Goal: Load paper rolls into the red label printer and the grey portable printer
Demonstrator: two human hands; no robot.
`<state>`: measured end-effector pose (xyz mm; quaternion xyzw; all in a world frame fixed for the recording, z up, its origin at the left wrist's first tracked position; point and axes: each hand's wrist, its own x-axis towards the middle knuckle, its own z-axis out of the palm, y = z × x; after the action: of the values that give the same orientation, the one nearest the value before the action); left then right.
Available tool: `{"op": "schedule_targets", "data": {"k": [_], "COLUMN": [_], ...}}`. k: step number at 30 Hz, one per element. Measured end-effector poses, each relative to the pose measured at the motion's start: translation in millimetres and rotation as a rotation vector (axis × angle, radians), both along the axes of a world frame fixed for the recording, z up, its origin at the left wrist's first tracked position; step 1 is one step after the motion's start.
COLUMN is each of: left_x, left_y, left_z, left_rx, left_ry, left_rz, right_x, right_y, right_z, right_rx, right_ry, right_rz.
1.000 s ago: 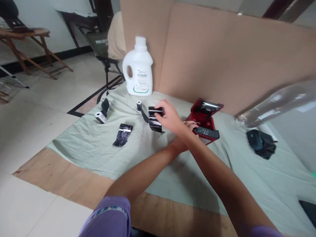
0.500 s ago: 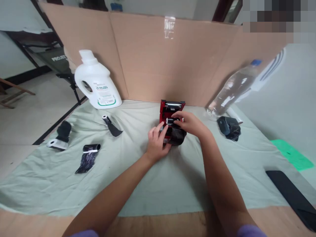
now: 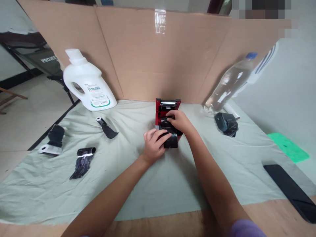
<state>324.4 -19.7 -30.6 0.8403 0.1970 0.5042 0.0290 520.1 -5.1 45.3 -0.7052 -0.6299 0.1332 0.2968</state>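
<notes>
A red-framed device point(image 3: 158, 112) with a shiny metal roller across its far end stands in the middle of the cloth. My right hand point(image 3: 180, 121) has its fingers closed on a small roll of black film point(image 3: 165, 121) within the frame. A wide glossy black film strip point(image 3: 171, 141) comes down over the device's near side. The fingers of my left hand point(image 3: 154, 143) are pressed onto that strip from the left; its thumb is partly hidden. The device's lower part is covered by the film and my hands.
Several film rolls lie at left, including a black-cored roll point(image 3: 86, 151). Behind are a white detergent bottle point(image 3: 89, 82), a cardboard panel point(image 3: 148, 56) and a clear bottle point(image 3: 229, 82). At right are a dark block point(image 3: 221, 121), a green sheet point(image 3: 287, 146) and a black phone point(image 3: 288, 191).
My left fingers have moved from the small roll's end down onto the film strip. The roll's white end no longer shows. My right hand stays on the roll; the view has shifted slightly.
</notes>
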Motion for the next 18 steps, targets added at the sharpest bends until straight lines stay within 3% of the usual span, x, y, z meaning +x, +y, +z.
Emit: {"op": "schedule_targets", "data": {"k": [6, 9, 13, 18], "left_x": [0, -1, -3, -1], "left_y": [0, 0, 0, -2], "left_z": [1.3, 1.5, 1.7, 3.3], "left_rx": [-0.018, 0.009, 0.033, 0.023], "left_ry": [0.054, 0.048, 0.039, 0.066], "left_rz": [-0.016, -0.035, -0.057, -0.065], "right_x": [-2, -1, 12, 27], "right_y": [8, 9, 1, -2], "right_z": [-2.0, -0.3, 3.2, -0.2], "right_rx": [-0.119, -0.098, 0.016, 0.294], "right_ry": [-0.122, -0.038, 0.273, 0.464], "right_rz": [-0.015, -0.011, -0.037, -0.285]}}
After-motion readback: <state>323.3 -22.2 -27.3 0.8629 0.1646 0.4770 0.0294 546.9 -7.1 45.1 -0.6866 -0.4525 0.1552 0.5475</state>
